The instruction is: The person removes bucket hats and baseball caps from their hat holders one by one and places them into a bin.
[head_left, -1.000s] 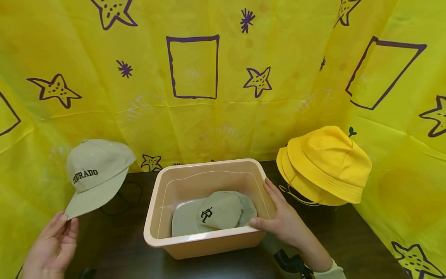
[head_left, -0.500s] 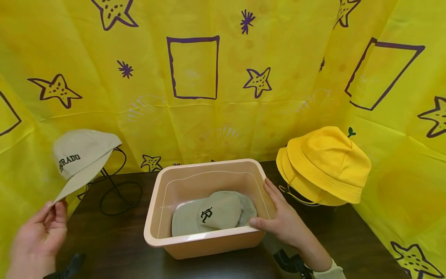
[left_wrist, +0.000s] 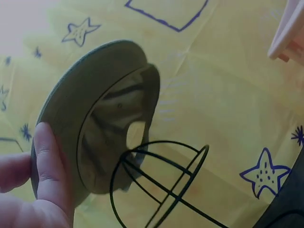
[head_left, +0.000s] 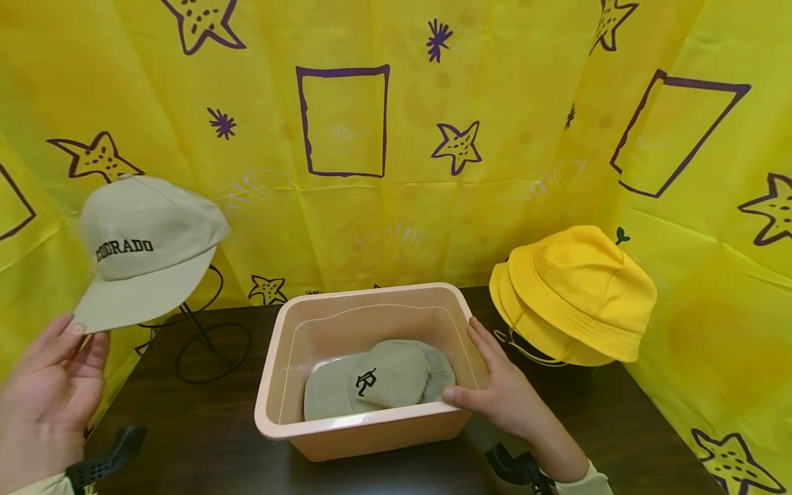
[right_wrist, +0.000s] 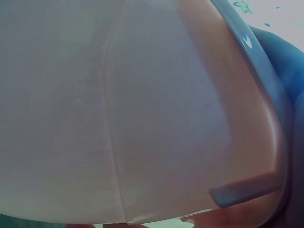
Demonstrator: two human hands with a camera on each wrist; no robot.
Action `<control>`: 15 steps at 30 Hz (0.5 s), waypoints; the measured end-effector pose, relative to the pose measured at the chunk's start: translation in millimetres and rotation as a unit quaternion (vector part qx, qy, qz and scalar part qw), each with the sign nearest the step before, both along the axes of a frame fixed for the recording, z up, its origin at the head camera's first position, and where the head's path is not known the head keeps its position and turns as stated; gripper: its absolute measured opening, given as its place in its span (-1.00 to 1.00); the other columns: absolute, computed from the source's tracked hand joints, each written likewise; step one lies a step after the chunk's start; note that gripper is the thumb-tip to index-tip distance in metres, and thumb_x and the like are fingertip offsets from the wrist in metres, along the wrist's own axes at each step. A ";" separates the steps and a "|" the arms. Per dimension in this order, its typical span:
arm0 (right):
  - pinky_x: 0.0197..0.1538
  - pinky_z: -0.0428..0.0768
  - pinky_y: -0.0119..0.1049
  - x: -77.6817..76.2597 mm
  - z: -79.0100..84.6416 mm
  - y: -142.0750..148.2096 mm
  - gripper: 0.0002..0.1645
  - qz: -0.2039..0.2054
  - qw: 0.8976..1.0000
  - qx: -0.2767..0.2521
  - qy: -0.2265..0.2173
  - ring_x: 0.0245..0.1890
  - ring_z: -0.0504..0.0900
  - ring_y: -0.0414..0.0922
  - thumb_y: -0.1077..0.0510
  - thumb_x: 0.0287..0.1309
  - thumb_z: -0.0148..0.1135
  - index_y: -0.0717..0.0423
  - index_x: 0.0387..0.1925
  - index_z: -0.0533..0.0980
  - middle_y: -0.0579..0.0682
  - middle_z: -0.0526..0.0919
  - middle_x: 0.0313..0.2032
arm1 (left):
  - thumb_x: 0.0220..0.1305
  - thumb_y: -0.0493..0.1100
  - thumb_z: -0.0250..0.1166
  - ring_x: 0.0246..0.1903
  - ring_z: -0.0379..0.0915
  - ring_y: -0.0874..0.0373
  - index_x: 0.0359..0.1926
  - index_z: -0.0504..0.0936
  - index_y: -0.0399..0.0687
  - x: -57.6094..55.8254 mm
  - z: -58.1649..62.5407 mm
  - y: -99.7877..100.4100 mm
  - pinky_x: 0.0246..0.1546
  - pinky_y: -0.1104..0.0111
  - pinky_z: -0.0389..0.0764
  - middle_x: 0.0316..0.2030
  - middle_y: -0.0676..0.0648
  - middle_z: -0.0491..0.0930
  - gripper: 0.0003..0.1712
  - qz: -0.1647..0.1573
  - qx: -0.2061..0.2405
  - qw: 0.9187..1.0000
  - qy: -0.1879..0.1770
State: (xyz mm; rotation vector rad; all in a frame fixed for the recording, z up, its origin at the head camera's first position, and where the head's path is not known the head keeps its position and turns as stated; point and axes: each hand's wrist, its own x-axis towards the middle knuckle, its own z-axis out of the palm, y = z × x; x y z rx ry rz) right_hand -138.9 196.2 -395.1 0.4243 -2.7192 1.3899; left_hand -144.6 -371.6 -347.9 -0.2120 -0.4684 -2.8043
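Observation:
My left hand [head_left: 52, 385] pinches the brim of a pale grey-green baseball cap [head_left: 157, 230] with dark lettering on its front. The cap is held up at the left, its crown above a black wire hat stand [head_left: 201, 330]. In the left wrist view, the underside of the brim and the hollow crown face the camera, beside the stand's domed wire top [left_wrist: 173, 190]. At the right front corner of a beige plastic tub [head_left: 371, 443], my right hand [head_left: 510, 402] grips the rim. Inside the tub lies another grey-green cap [head_left: 392, 375] with a black letter R.
Yellow bucket hats [head_left: 581, 295], one over another, stand at the right with a cord hanging below. The dark tabletop [head_left: 204, 433] carries the tub and the stand. A yellow cloth backdrop [head_left: 513, 89] with starfish drawings encloses the back and sides.
The cap in my left hand has moved left and then up, rising away from the wire stand, which now shows more. My right hand and the tub have stayed in place.

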 end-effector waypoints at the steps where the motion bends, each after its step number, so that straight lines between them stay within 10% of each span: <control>1: 0.32 0.08 0.32 -0.1 0.0 -0.1 0.33 0.000 1.000 0.001 0.000 0.48 -0.06 0.15 -0.25 -0.11 0.55 0.08 0.56 0.05 -0.07 -0.05 0.55 | 0.42 -0.58 -0.07 -0.32 0.61 -0.19 -0.10 0.54 -0.51 0.4 2.0 2.5 -0.26 0.16 0.67 -0.16 -0.30 0.56 -0.76 0.014 -0.014 1.000 -0.011; 8: 0.32 0.07 0.32 0.2 0.9 -0.3 0.33 0.001 1.000 -0.003 -0.004 0.48 -0.06 0.14 -0.25 -0.12 0.56 0.09 0.55 0.05 -0.08 -0.06 0.55 | 0.40 -0.59 -0.05 -0.39 0.60 -0.16 0.09 0.58 -0.39 3.5 8.3 17.4 -0.38 0.17 0.67 -0.05 -0.19 0.54 -0.62 0.043 -0.065 0.997 -0.023; 15: 0.31 0.07 0.32 0.5 0.7 -0.8 0.33 0.003 1.000 0.001 0.004 0.48 -0.07 0.16 -0.26 -0.11 0.55 0.10 0.55 0.06 -0.07 -0.05 0.55 | 0.44 -0.59 -0.13 -0.26 0.62 -0.18 0.14 0.57 -0.46 5.0 17.5 24.6 -0.31 0.13 0.67 -0.02 -0.27 0.57 -0.58 -0.012 -0.074 0.997 0.014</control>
